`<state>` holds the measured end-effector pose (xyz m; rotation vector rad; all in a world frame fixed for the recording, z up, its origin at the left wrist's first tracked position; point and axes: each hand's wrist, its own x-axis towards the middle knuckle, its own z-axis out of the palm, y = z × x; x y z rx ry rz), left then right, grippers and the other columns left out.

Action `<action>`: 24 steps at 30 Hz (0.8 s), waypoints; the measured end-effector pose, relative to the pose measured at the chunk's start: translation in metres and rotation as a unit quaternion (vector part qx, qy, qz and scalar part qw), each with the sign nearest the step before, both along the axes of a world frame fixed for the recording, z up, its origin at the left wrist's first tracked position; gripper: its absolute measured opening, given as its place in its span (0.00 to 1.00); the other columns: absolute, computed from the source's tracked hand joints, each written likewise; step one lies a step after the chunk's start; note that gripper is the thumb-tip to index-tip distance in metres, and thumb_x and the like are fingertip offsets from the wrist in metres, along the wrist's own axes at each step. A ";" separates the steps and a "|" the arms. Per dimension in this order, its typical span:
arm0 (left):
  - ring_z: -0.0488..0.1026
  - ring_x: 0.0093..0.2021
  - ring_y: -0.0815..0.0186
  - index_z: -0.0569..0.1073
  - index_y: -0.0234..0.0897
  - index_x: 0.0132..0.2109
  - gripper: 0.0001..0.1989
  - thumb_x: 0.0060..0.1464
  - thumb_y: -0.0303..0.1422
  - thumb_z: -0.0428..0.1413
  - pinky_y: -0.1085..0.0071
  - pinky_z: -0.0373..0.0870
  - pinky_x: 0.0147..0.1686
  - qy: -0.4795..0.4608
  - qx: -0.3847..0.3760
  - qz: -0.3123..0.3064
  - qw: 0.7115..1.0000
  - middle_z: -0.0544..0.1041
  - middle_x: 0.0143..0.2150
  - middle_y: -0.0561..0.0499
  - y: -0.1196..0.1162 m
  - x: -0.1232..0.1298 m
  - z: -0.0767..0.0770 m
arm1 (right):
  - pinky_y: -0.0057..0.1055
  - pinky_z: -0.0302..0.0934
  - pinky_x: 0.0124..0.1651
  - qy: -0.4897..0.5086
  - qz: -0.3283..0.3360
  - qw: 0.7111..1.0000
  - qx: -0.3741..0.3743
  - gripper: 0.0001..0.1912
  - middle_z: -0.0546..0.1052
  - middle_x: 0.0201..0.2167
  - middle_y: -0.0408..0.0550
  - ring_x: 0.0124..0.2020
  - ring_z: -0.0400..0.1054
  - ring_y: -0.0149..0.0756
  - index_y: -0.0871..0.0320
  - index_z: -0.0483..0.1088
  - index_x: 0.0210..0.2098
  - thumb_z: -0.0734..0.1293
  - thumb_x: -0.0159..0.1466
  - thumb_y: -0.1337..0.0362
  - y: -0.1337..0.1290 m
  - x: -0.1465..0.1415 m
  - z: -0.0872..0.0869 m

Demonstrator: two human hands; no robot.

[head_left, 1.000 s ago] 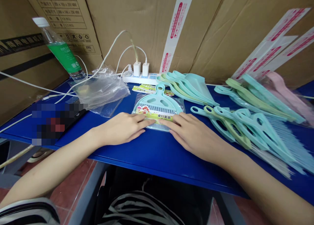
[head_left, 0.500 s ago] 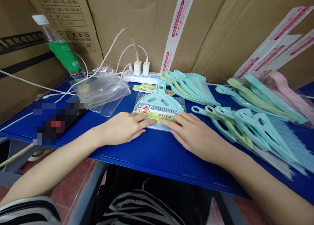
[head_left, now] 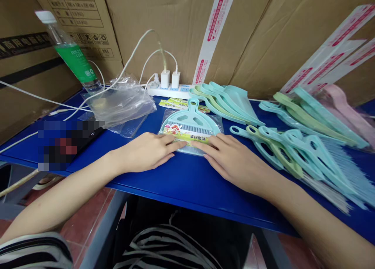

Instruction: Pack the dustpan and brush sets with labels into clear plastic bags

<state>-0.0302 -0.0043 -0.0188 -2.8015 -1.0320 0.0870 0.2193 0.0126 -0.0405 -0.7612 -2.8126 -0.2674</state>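
A light-blue dustpan and brush set [head_left: 191, 115] lies in a clear plastic bag on the blue table, its handle pointing away from me. A yellow-green label with mushroom pictures [head_left: 202, 137] lies across the bristles. My left hand [head_left: 150, 151] rests at the bag's near left side, fingers stretched out flat with the tips on the label. From the right, my right hand [head_left: 231, 159] lies the same way, its index finger almost meeting the left one over the label. The bag's near edge is partly covered by my fingers.
Loose dustpans [head_left: 225, 101] and brushes [head_left: 293, 151] lie to the right, near bagged sets [head_left: 325, 112]. Spare labels [head_left: 175, 103] sit behind the set, before a power strip [head_left: 170, 91] with cables. Clear bags [head_left: 123, 106] and a bottle [head_left: 74, 60] are at left.
Both hands stay in the same place on the bagged set, with hardly any finger movement. The view has shifted very slightly.
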 end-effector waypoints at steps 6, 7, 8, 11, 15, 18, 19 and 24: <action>0.78 0.44 0.61 0.63 0.38 0.64 0.21 0.66 0.31 0.46 0.68 0.76 0.39 0.007 -0.004 0.007 1.000 0.77 0.51 0.44 -0.001 0.001 0.001 | 0.37 0.61 0.40 -0.001 -0.001 1.000 0.009 0.20 0.74 0.36 0.54 0.37 0.65 0.43 0.62 0.67 0.58 0.55 0.69 0.70 0.000 -0.001 0.000; 0.78 0.44 0.62 0.63 0.38 0.64 0.21 0.66 0.31 0.46 0.68 0.76 0.40 0.007 -0.005 0.007 1.000 0.77 0.51 0.44 -0.001 0.001 0.001 | 0.37 0.61 0.40 -0.001 0.000 1.000 0.008 0.20 0.74 0.36 0.54 0.37 0.65 0.43 0.62 0.67 0.58 0.55 0.69 0.70 0.000 -0.001 -0.001; 0.78 0.44 0.62 0.63 0.38 0.64 0.21 0.66 0.31 0.46 0.68 0.76 0.40 0.007 -0.006 0.008 1.000 0.76 0.51 0.44 -0.001 0.001 0.001 | 0.37 0.61 0.40 0.000 0.000 1.000 0.007 0.20 0.74 0.37 0.54 0.37 0.65 0.43 0.62 0.67 0.58 0.55 0.69 0.70 0.000 -0.001 -0.001; 0.78 0.44 0.62 0.63 0.38 0.64 0.21 0.66 0.31 0.45 0.68 0.76 0.40 0.004 -0.005 0.004 1.000 0.76 0.51 0.44 0.000 0.001 0.001 | 0.37 0.61 0.39 0.004 0.001 1.000 0.005 0.20 0.73 0.37 0.54 0.37 0.65 0.43 0.62 0.67 0.58 0.55 0.69 0.69 0.000 0.000 -0.001; 0.78 0.44 0.61 0.63 0.38 0.64 0.21 0.66 0.31 0.45 0.67 0.76 0.40 0.002 -0.001 0.001 1.000 0.77 0.51 0.44 0.000 0.000 0.000 | 0.37 0.61 0.39 0.001 0.000 1.000 0.003 0.20 0.73 0.36 0.54 0.37 0.65 0.43 0.63 0.67 0.57 0.55 0.69 0.69 0.000 0.000 -0.001; 0.78 0.44 0.61 0.63 0.38 0.63 0.20 0.66 0.31 0.45 0.68 0.76 0.40 -0.001 0.001 -0.001 1.000 0.77 0.51 0.44 0.000 -0.001 0.000 | 0.37 0.61 0.39 0.000 0.000 1.000 -0.003 0.20 0.74 0.37 0.54 0.38 0.65 0.43 0.62 0.67 0.58 0.55 0.69 0.69 0.001 0.000 -0.001; 0.78 0.44 0.61 0.63 0.38 0.63 0.20 0.66 0.31 0.45 0.68 0.76 0.40 -0.003 0.002 -0.003 1.000 0.77 0.51 0.44 0.000 -0.001 0.000 | 0.37 0.61 0.39 0.001 0.000 1.000 -0.003 0.21 0.74 0.38 0.54 0.38 0.65 0.44 0.62 0.67 0.58 0.55 0.69 0.70 0.001 0.000 -0.001; 0.78 0.44 0.61 0.64 0.37 0.63 0.20 0.66 0.31 0.46 0.66 0.76 0.40 -0.012 0.003 -0.008 1.000 0.77 0.50 0.45 0.000 -0.001 0.000 | 0.38 0.61 0.39 0.002 -0.002 1.000 -0.004 0.21 0.74 0.37 0.54 0.38 0.66 0.44 0.62 0.67 0.59 0.55 0.69 0.70 0.001 0.000 -0.001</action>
